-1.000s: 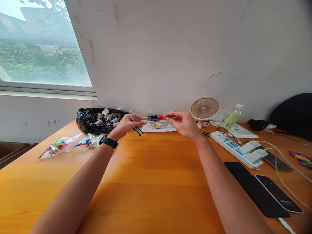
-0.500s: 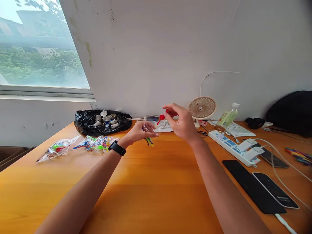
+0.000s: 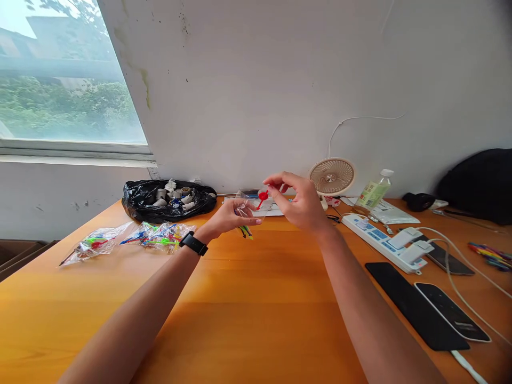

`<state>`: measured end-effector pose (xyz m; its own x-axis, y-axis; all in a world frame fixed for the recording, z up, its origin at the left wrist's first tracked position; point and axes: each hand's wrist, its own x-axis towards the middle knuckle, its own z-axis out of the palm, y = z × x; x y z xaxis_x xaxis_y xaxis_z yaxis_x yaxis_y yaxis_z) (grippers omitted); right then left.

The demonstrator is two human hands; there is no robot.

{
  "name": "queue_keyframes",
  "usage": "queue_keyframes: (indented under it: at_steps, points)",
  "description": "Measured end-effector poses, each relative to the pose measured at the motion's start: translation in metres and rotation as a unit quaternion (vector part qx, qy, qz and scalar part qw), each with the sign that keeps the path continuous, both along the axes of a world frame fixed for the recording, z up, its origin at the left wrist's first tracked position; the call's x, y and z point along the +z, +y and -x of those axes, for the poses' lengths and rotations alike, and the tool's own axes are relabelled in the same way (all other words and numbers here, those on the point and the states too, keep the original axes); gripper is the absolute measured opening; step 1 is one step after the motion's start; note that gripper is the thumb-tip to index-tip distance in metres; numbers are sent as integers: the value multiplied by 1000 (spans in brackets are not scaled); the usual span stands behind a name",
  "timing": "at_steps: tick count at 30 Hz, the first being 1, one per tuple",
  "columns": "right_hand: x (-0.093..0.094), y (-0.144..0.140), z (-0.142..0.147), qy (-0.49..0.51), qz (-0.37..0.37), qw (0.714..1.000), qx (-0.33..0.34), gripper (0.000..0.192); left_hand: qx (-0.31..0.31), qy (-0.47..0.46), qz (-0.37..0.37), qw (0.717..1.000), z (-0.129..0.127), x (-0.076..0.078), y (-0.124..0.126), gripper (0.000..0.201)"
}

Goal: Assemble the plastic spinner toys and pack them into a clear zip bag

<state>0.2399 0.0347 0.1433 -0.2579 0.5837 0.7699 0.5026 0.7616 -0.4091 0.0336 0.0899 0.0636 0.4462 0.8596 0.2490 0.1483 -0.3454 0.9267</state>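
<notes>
My left hand (image 3: 229, 217) is closed on a small clear plastic bag (image 3: 247, 198) held above the table. Yellow-green and dark pieces (image 3: 245, 231) show at the bag's lower end, below the fingers. At the bag's upper right side, my right hand (image 3: 299, 201) pinches between thumb and forefinger. Just under those fingertips is a red plastic piece (image 3: 263, 196) with a round disc and a thin pointed stem slanting down to the left. It overlaps the clear film; whether it is inside the bag I cannot tell.
Left on the table (image 3: 248, 309) lie clear bags of coloured pieces (image 3: 160, 237) and a black bag (image 3: 136, 200) holding grey rolls. To the right are a fan (image 3: 331, 177), a bottle (image 3: 374, 193), a power strip (image 3: 382, 242), phone-like devices (image 3: 452, 312) and coloured pens (image 3: 492, 255).
My right hand has shifted slightly left, bringing the red piece a little lower and closer against the bag. Less red shows between the right fingers. My left hand has barely moved.
</notes>
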Motion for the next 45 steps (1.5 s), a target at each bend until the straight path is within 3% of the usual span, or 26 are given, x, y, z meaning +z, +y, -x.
queue_keyframes:
  at_steps: [7, 13, 17, 20, 23, 25, 28, 30, 32, 34, 36, 38, 40, 45]
  points:
    - [-2, 4, -3, 22, 40, 999, 5, 13, -32, 0, -16, 999, 0, 1, -2, 47]
    - [-5, 4, -2, -59, 22, 998, -12, 13, -45, -6, -12, 999, -2, 0, -2, 46]
    - [-3, 3, -2, -65, -16, 997, -26, 14, -38, -15, 7, 999, -4, 4, -4, 48]
    - [1, 1, -3, -55, -42, 997, -30, 12, -24, -73, 15, 997, -4, 6, -5, 45]
    - [5, -1, -4, -10, -83, 995, -48, 12, -2, -159, 34, 987, -2, -1, -2, 46]
    - [6, 0, -5, 25, -95, 993, -65, 14, -10, -166, 79, 983, -3, -10, 1, 51]
    - [3, 5, -9, 45, -52, 994, -82, 20, -27, -149, 134, 979, -9, -24, -1, 53]
    - [-6, 10, -13, 56, 31, 994, -83, 35, -29, -153, 149, 977, -16, -29, -7, 52]
    - [-21, 15, -17, 74, 161, 982, -59, 52, -28, -157, 158, 974, -21, -32, -17, 51]
    - [-43, 16, -21, 74, 286, 956, 4, 62, -25, -153, 166, 974, -20, -35, -31, 50]
    - [-69, 12, -23, 74, 355, 929, 74, 56, -41, -132, 174, 975, -12, -39, -47, 53]
    - [-92, 4, -21, 94, 385, 912, 105, 38, -78, -89, 184, 976, 2, -45, -61, 62]
    - [-110, -6, -18, 155, 390, 903, 97, 34, -94, -48, 185, 977, 16, -52, -72, 66]
    - [-125, -28, -7, 317, 355, 875, 83, 32, -141, -28, 177, 974, 30, -65, -81, 51]
